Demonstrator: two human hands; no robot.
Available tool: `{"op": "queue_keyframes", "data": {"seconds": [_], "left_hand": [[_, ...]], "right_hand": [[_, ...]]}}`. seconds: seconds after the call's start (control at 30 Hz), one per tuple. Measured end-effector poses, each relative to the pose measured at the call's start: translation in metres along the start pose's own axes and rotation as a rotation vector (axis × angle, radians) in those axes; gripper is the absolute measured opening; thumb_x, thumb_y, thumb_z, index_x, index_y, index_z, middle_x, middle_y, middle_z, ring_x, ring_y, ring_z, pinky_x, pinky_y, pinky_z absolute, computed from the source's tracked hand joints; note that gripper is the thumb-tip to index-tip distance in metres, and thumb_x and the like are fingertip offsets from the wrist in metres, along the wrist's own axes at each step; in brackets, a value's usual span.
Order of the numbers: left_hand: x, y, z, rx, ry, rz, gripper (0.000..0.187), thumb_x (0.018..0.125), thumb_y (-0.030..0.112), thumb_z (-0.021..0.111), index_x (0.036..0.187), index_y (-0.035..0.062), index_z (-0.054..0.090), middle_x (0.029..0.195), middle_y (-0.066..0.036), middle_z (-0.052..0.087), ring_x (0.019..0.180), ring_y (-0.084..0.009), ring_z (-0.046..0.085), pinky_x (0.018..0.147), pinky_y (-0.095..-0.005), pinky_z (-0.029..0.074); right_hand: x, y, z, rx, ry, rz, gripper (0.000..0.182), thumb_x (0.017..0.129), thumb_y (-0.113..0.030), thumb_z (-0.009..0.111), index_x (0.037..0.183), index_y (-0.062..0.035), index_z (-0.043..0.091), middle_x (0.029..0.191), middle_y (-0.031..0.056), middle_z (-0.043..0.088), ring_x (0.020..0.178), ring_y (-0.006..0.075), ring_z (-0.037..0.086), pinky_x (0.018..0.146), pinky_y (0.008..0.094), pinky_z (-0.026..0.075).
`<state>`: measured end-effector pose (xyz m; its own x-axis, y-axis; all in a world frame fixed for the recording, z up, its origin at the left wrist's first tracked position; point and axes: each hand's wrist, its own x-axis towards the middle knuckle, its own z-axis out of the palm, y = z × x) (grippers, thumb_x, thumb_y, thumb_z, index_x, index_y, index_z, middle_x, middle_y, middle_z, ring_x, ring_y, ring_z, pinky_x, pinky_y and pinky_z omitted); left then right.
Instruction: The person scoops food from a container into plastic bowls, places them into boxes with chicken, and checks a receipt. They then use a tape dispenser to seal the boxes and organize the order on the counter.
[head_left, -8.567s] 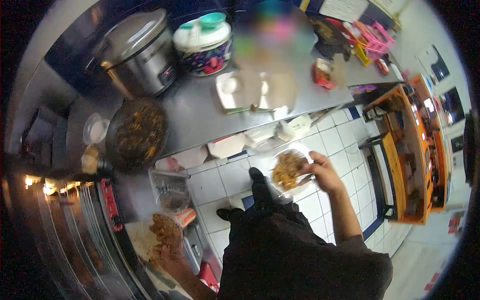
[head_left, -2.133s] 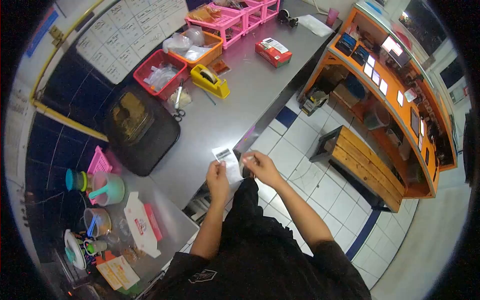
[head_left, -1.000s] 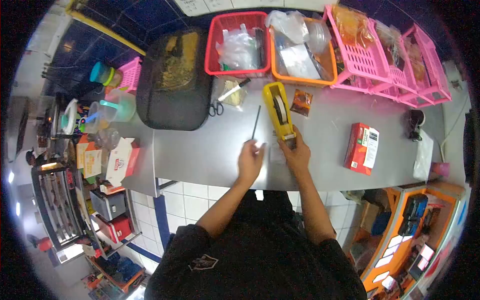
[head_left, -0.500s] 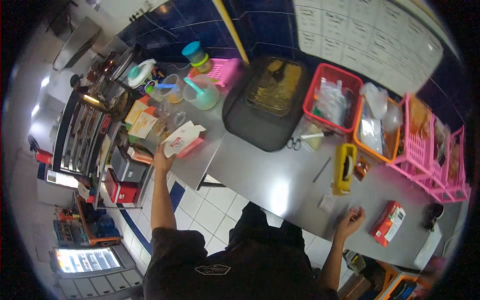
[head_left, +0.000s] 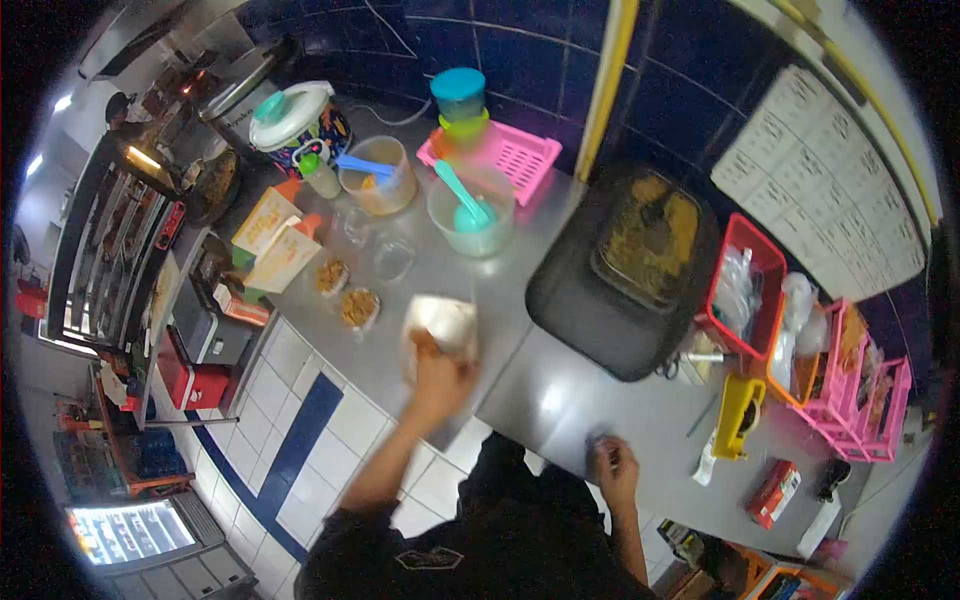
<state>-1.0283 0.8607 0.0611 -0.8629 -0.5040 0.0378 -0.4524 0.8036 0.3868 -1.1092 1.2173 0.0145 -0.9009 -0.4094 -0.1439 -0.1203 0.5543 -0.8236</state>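
Observation:
My left hand [head_left: 445, 385] is at the white paper food box [head_left: 440, 318] on the metal counter, its fingers closed on the near part of the box. Motion blurs both. To the left of the box sit two small clear cups of brown crumbly food [head_left: 359, 307], with a clear round lid [head_left: 393, 258] behind them. My right hand [head_left: 615, 468] rests by the counter's front edge with curled fingers. A small greyish patch shows at its fingertips, too blurred to name.
A large dark tray [head_left: 570, 300] carries a food container. Behind the box stand a tub with a turquoise spoon [head_left: 470, 215] and a tub with a blue utensil [head_left: 380, 185]. On the right are a red basket [head_left: 745, 235], a yellow tape dispenser [head_left: 738, 420] and a red carton [head_left: 775, 492].
My left hand has brought the food box rightward and nearer, exposing the cups of brown food. My right hand has moved left, away from the red carton. The view has shifted left.

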Motion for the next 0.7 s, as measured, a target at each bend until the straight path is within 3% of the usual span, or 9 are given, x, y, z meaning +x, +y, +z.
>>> {"op": "queue_keyframes", "data": {"seconds": [0.03, 0.07, 0.13, 0.17, 0.2, 0.37, 0.47, 0.53, 0.7], "left_hand": [[0.003, 0.008, 0.023, -0.039, 0.086, -0.022, 0.035, 0.083, 0.037, 0.059, 0.077, 0.0024, 0.064, 0.073, -0.020, 0.064, 0.085, -0.0419, 0.060, 0.103, -0.0635, 0.014], [0.012, 0.037, 0.003, -0.246, -0.104, -0.238, 0.034, 0.087, 0.032, 0.060, 0.078, -0.0003, 0.060, 0.073, -0.016, 0.065, 0.079, -0.0307, 0.065, 0.097, -0.0545, 0.036], [0.017, 0.066, -0.006, -1.032, -0.179, -0.538, 0.029, 0.091, 0.027, 0.059, 0.083, -0.0009, 0.059, 0.071, -0.011, 0.065, 0.070, -0.0201, 0.065, 0.072, -0.0381, 0.051], [0.010, 0.061, 0.019, -1.296, -0.093, -0.466, 0.024, 0.093, 0.023, 0.059, 0.086, -0.0002, 0.059, 0.070, -0.008, 0.064, 0.061, -0.0123, 0.062, 0.053, -0.0265, 0.049], [0.003, 0.058, 0.021, -1.276, 0.003, -0.408, 0.024, 0.093, 0.023, 0.059, 0.088, -0.0007, 0.059, 0.071, -0.008, 0.064, 0.061, -0.0135, 0.062, 0.054, -0.0280, 0.049], [-0.003, 0.010, 0.034, -0.578, 0.522, -0.286, 0.028, 0.097, 0.028, 0.051, 0.095, 0.0013, 0.060, 0.085, -0.006, 0.058, 0.079, -0.0141, 0.055, 0.070, -0.0297, 0.046], [0.008, -0.016, 0.044, -0.855, 0.402, -0.497, 0.028, 0.094, 0.027, 0.055, 0.091, -0.0005, 0.059, 0.082, -0.009, 0.057, 0.079, -0.0162, 0.053, 0.077, -0.0304, 0.045], [0.000, -0.058, 0.082, -1.077, -0.084, -0.497, 0.030, 0.096, 0.028, 0.052, 0.092, -0.0011, 0.058, 0.081, -0.007, 0.057, 0.075, -0.0147, 0.050, 0.073, -0.0296, 0.044], [-0.003, -0.061, 0.104, -0.917, -0.020, -0.412, 0.032, 0.098, 0.028, 0.047, 0.091, -0.0010, 0.057, 0.080, -0.005, 0.057, 0.073, -0.0131, 0.049, 0.069, -0.0293, 0.044]], "right_hand": [[0.009, 0.004, 0.020, -0.024, -0.148, -0.077, 0.024, 0.088, -0.017, 0.062, 0.107, -0.0019, 0.060, 0.086, 0.0063, 0.065, 0.076, 0.0130, 0.060, 0.071, 0.0273, 0.049], [0.015, 0.011, 0.038, 0.113, -0.353, 0.073, 0.033, 0.089, -0.017, 0.061, 0.119, -0.0027, 0.056, 0.096, 0.0064, 0.065, 0.085, 0.0138, 0.060, 0.077, 0.0283, 0.049], [0.023, -0.001, 0.066, 0.254, -0.406, 0.118, 0.036, 0.090, -0.015, 0.059, 0.124, -0.0048, 0.053, 0.103, 0.0095, 0.064, 0.089, 0.0163, 0.061, 0.080, 0.0292, 0.049], [0.025, -0.008, 0.074, 0.396, -0.451, 0.183, 0.040, 0.091, -0.013, 0.058, 0.130, -0.0070, 0.050, 0.110, 0.0126, 0.064, 0.094, 0.0188, 0.062, 0.083, 0.0301, 0.049], [0.031, -0.014, 0.077, 0.406, -0.528, 0.182, 0.051, 0.093, -0.014, 0.055, 0.141, -0.0111, 0.037, 0.120, 0.0127, 0.059, 0.104, 0.0191, 0.057, 0.088, 0.0316, 0.047], [0.048, -0.032, 0.085, 0.641, -0.475, 0.424, 0.055, 0.096, -0.023, 0.052, 0.145, -0.0136, 0.029, 0.125, 0.0111, 0.055, 0.108, 0.0194, 0.054, 0.086, 0.0344, 0.048], [0.057, -0.037, 0.087, 0.724, -0.341, 0.487, 0.052, 0.097, -0.030, 0.051, 0.143, -0.0133, 0.033, 0.122, 0.0090, 0.056, 0.101, 0.0177, 0.056, 0.082, 0.0333, 0.049], [0.063, -0.031, 0.098, 0.727, -0.318, 0.477, 0.045, 0.097, -0.034, 0.049, 0.136, -0.0109, 0.043, 0.114, 0.0070, 0.059, 0.092, 0.0154, 0.057, 0.078, 0.0313, 0.049], [0.077, -0.013, 0.086, 0.667, -0.300, 0.305, 0.028, 0.094, -0.021, 0.055, 0.119, -0.0076, 0.055, 0.102, 0.0027, 0.061, 0.086, 0.0125, 0.058, 0.074, 0.0279, 0.050]]}}
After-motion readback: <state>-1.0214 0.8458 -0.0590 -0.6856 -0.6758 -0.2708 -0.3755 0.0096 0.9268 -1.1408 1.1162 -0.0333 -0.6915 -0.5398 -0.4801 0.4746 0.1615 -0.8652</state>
